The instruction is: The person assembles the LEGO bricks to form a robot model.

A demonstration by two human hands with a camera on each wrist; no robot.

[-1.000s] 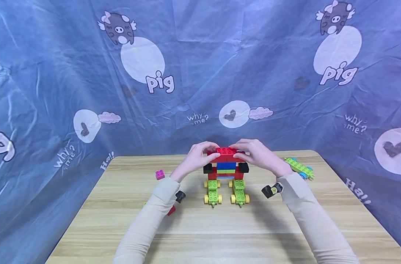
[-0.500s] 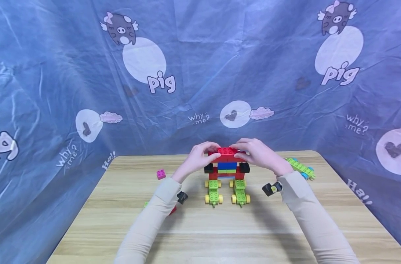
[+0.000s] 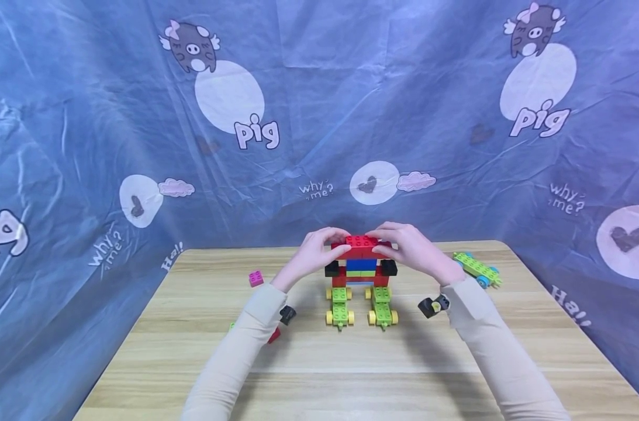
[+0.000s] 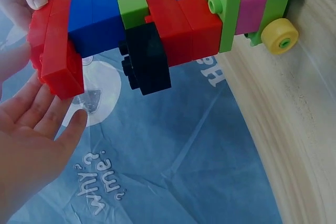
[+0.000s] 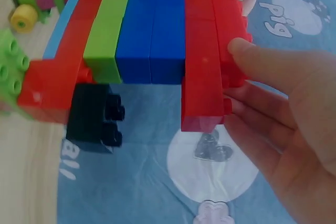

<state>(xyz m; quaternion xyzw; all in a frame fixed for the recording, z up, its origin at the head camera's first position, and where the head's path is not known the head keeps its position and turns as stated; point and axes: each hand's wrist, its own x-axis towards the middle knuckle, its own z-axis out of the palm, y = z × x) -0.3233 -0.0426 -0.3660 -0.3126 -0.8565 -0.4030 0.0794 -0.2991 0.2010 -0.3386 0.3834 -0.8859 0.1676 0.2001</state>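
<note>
A figure of toy building bricks stands upright at the middle of the table. Its top red brick (image 3: 360, 241) is pinched at the left end by my left hand (image 3: 315, 251), thumb in front and fingers behind. My right hand (image 3: 414, 248) pinches the other end likewise. Below come more red bricks (image 5: 200, 66), blue bricks (image 3: 361, 265) and green bricks (image 4: 131, 1). A black brick (image 3: 332, 268) juts out on the left and another black brick (image 3: 389, 268) on the right. Two green wheeled bases (image 3: 340, 314) with yellow wheels form the feet.
On the wooden table (image 3: 361, 392), a magenta brick (image 3: 255, 278) lies left of the figure. A red brick (image 3: 273, 335) and a green piece (image 3: 232, 325) are partly hidden by my left sleeve. Beyond my right wrist sits a green wheeled base (image 3: 477, 268) with blue wheels.
</note>
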